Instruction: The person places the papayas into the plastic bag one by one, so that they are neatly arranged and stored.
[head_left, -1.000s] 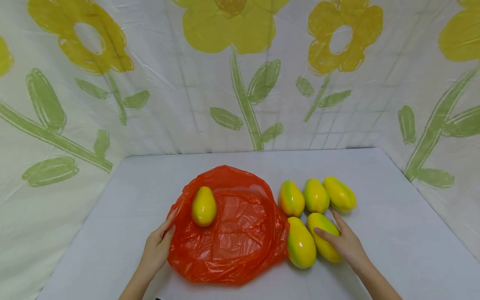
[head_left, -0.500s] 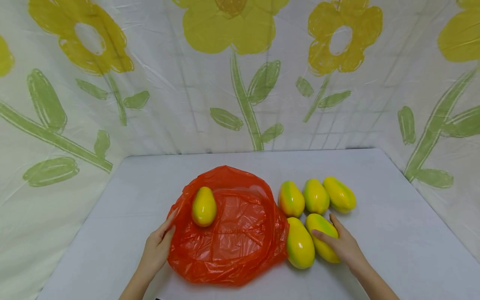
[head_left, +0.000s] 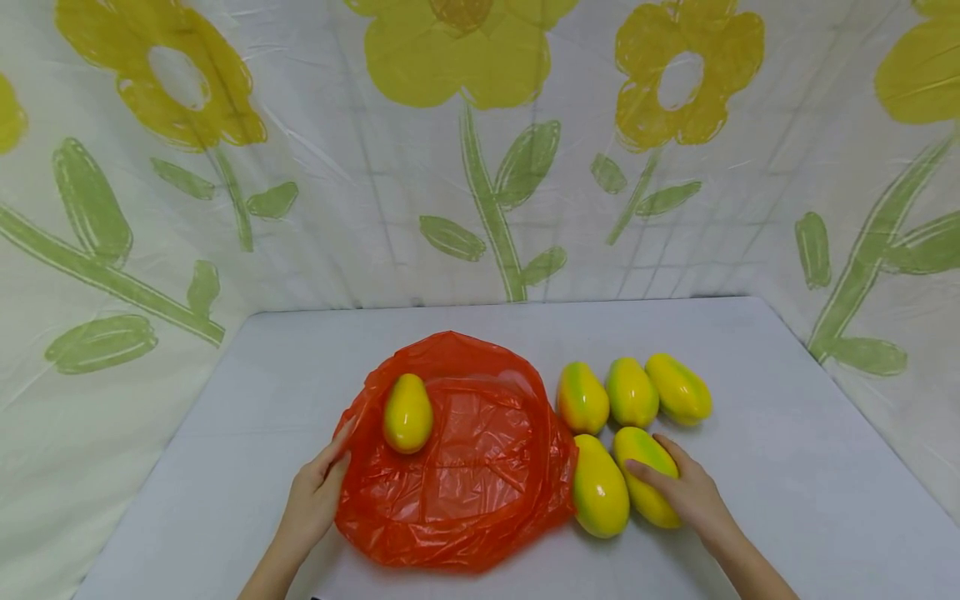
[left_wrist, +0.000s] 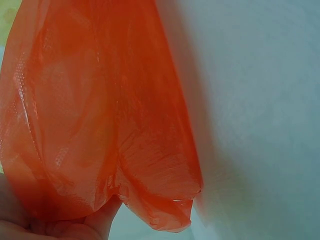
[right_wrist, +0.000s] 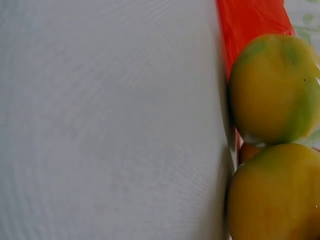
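My left hand [head_left: 315, 492] grips the left rim of a red plastic bag [head_left: 472, 492], which lies with its mouth spread wide. The left wrist view shows the thin film of the bag [left_wrist: 140, 110] hanging over the fingers. One yellow papaya [head_left: 408, 414] sits inside the bag, at its left. Over on the right, my right hand [head_left: 693, 492] holds a yellow-green papaya [head_left: 647, 471] on the table, thumb on its near side and fingers along its far right side. Right beside it, another papaya [head_left: 602, 492] touches the bag's right edge.
Behind these, three more papayas stand in a row: a left one [head_left: 583, 398], a middle one [head_left: 632, 392] and a right one [head_left: 678, 388]. All rest on a white-covered table [head_left: 795, 433]. A flower-printed curtain [head_left: 337, 208] hangs round the back and sides.
The fingers of my right hand have drawn in slightly along the papaya, which has shifted a little. My left hand and the bag have stayed in place.
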